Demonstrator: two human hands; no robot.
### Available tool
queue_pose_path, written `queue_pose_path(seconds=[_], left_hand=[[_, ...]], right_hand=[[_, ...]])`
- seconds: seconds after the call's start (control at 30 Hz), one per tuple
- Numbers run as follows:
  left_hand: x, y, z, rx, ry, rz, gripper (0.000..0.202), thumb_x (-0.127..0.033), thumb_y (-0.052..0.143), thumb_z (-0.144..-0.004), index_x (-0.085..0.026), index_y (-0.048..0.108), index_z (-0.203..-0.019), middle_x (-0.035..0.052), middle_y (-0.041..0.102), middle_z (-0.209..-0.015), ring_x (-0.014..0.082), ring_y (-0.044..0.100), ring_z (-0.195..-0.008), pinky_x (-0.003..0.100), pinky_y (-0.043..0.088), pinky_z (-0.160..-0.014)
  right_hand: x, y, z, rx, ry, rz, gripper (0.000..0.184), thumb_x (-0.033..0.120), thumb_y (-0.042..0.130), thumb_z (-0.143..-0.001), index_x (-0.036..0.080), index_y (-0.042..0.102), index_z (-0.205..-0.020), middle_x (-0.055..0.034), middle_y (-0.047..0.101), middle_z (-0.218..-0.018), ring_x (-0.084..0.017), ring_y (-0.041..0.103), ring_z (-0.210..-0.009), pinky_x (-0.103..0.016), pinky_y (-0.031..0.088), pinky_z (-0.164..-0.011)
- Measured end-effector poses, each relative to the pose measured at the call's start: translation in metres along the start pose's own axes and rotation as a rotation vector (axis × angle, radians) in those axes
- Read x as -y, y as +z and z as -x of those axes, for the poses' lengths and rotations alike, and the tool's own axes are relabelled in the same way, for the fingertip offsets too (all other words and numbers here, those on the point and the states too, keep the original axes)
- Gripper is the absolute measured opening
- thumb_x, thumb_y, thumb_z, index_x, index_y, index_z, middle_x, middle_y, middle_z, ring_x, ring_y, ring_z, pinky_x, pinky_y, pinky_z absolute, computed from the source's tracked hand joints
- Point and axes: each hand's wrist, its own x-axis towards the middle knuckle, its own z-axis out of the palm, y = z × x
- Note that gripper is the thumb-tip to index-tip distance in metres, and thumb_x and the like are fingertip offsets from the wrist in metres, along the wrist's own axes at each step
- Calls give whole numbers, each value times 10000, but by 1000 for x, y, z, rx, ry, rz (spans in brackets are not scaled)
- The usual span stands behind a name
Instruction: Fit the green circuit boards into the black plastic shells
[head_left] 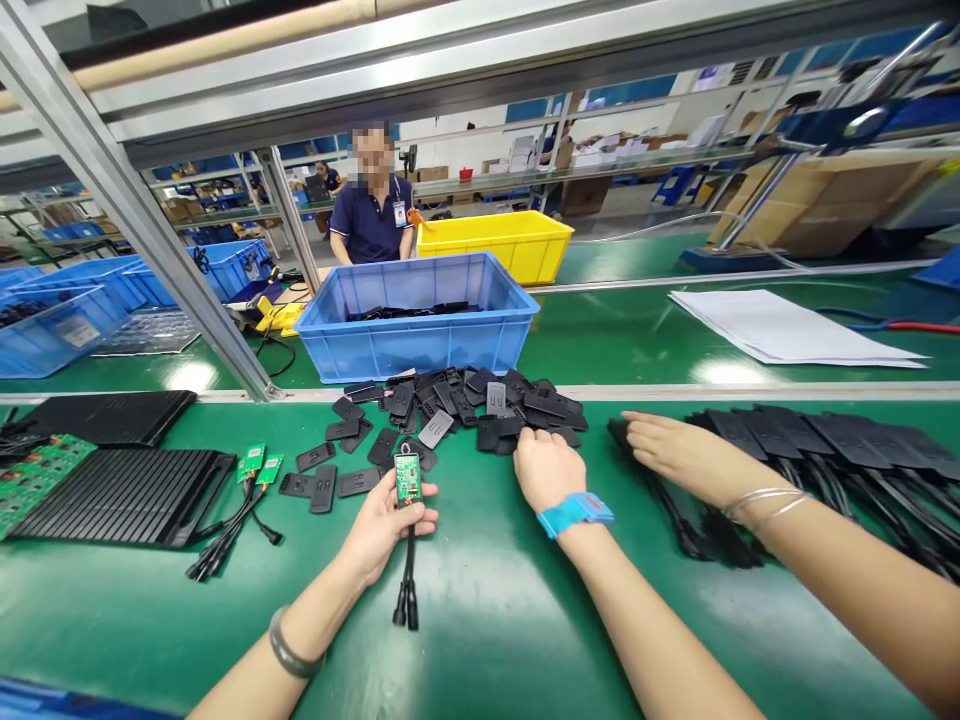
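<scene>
My left hand [382, 530] holds a green circuit board [408, 478] seated in a small black case, its face turned up. Two black cables with plug ends [409, 600] hang down from it over the bench. My right hand [547, 468], with a blue wrist strap, is curled at the near right edge of a heap of flat black plastic covers [450, 400]. Its fingertips are hidden, so what they grip cannot be made out. Several loose covers [322, 488] lie flat beyond and left of my left hand.
A co-worker's hand [675, 450] with bangles touches black cabled pieces [825, 440] at right. Behind the heap stands a blue bin [416, 345]; a yellow bin [517, 240] is further back. Cabled boards [251, 465] and a slotted black rack [135, 490] lie left. A metal post [172, 260] rises there.
</scene>
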Motion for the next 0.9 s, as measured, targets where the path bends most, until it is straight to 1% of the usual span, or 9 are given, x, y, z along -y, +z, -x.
queue_pose_path(seconds=[0.13, 0.3, 0.4, 0.47, 0.53, 0.63, 0.73, 0.83, 0.9], left_hand=[[-1, 0, -2, -15, -23, 105, 534, -177, 787, -683, -140, 526, -1148, 140, 707, -999, 122, 654, -700, 245, 541, -675], [-1, -1, -6, -48, -73, 197, 464, -376, 700, -790, -105, 554, -1138, 138, 710, -890, 121, 645, -624, 222, 527, -561], [-2, -2, -8, -109, -23, 162, 493, -304, 790, -694, -129, 576, -1102, 37, 667, -773, 84, 596, -548, 172, 467, -466], [-2, -3, -7, -165, 47, 125, 517, -220, 832, -620, -139, 586, -1068, -24, 610, -695, 60, 557, -514, 148, 423, -432], [-2, -2, -7, -193, 106, 98, 505, -216, 831, -615, -141, 587, -1051, -45, 575, -665, 56, 544, -512, 148, 416, -435], [-2, 0, -5, -181, 148, 55, 504, -246, 818, -639, -146, 580, -1071, -42, 583, -683, 68, 565, -544, 166, 444, -477], [-1, 1, -3, -113, 148, 15, 579, -243, 826, -627, -162, 572, -1141, 3, 645, -802, 110, 636, -663, 203, 499, -583], [0, 0, -3, -12, 121, -29, 595, -215, 836, -608, -154, 589, -1147, 77, 688, -954, 153, 668, -765, 261, 526, -700], [0, 0, -3, 40, 90, -72, 553, -220, 838, -607, -139, 617, -1107, 112, 700, -987, 167, 675, -772, 280, 526, -718]], right_hand=[[3, -17, 2, -18, -73, -55, 247, 71, 447, -865, 105, 692, -875, -200, 672, -806, -294, 601, -788, -371, 405, -662], [31, -23, 16, -86, -521, -526, 268, 207, 437, -957, 210, 691, -1044, -78, 727, -952, -215, 567, -870, -345, 414, -767], [49, -20, 27, -34, -694, -708, 267, 233, 441, -966, 266, 701, -1014, -40, 731, -981, -195, 560, -872, -345, 422, -766], [56, -18, 31, -44, -588, -814, 219, 278, 507, -935, 272, 680, -1069, -60, 695, -1083, -219, 557, -959, -372, 442, -800], [60, -13, 33, -9, -353, -930, 282, 332, 582, -882, 243, 633, -1145, -96, 659, -1101, -237, 574, -958, -380, 474, -774], [61, -6, 32, 237, -97, -1172, 277, 386, 578, -860, 178, 626, -1038, -42, 637, -785, -167, 585, -642, -288, 478, -564], [61, -5, 30, 295, -1, -1343, 282, 420, 519, -882, 169, 616, -965, 8, 554, -667, -115, 522, -528, -226, 432, -472], [59, -11, 27, 166, 22, -1377, 307, 442, 512, -878, 181, 636, -981, -44, 580, -858, -109, 538, -578, -227, 458, -476], [58, -15, 26, 186, 5, -1405, 303, 441, 522, -870, 183, 648, -966, -55, 584, -924, -100, 544, -563, -243, 487, -492]])
